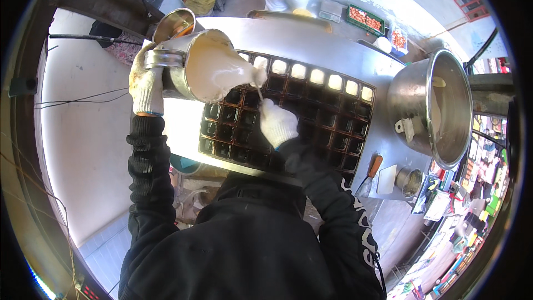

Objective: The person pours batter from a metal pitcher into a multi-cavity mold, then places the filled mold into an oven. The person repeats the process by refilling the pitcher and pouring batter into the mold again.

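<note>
My left hand (143, 83), in a white knitted glove, grips the handle of a metal jug (173, 81). The jug is tilted to the right, and pale batter (216, 71) reaches its lip. My right hand (280, 123), also gloved, holds a thin-handled tool (259, 91); its tip is in the batter at the lip. Below them lies a dark mould pan (308, 110) with rows of square cavities. Several cavities in the far row contain white batter (317, 76), while the visible nearer ones look dark. The jug hides the pan's far-left corner.
A large steel bowl (410, 104) stands tipped at the right. Near it are an orange-handled scraper (374, 166), a white rectangular piece (387, 179) and a small metal pot (409, 181). Behind the jug is another metal container (174, 25). Egg crates (366, 20) stand at the back.
</note>
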`<state>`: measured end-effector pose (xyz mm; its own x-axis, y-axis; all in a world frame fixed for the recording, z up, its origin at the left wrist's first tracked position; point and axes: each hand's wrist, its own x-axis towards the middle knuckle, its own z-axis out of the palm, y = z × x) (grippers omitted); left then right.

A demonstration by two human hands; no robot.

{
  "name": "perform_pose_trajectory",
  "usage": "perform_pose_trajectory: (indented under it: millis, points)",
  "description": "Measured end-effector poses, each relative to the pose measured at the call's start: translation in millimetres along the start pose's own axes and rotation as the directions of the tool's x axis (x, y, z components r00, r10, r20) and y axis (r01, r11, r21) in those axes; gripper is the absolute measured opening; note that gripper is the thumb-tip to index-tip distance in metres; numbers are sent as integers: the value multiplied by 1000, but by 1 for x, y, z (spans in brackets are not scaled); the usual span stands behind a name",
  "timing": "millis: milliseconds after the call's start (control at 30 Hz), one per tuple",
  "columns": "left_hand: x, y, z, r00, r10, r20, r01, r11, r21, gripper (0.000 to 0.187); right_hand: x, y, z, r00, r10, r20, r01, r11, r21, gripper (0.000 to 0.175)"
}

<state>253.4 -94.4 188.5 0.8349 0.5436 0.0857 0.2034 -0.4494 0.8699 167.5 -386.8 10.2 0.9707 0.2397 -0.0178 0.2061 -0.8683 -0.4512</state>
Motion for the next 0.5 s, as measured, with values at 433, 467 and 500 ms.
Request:
perform_pose_trajectory:
  millis: [433,467,500]
  points:
    - [-12,30,49,967,221,124,-229,972,57,50,-36,40,-29,974,226,9,-226,973,40,15]
    - [-13,31,53,967,221,126,-230,972,56,50,-39,45,-32,968,249,-6,-249,968,19,15]
    - [-14,33,57,967,222,128,-230,972,55,51,-41,46,-34,981,184,-63,-178,980,90,15]
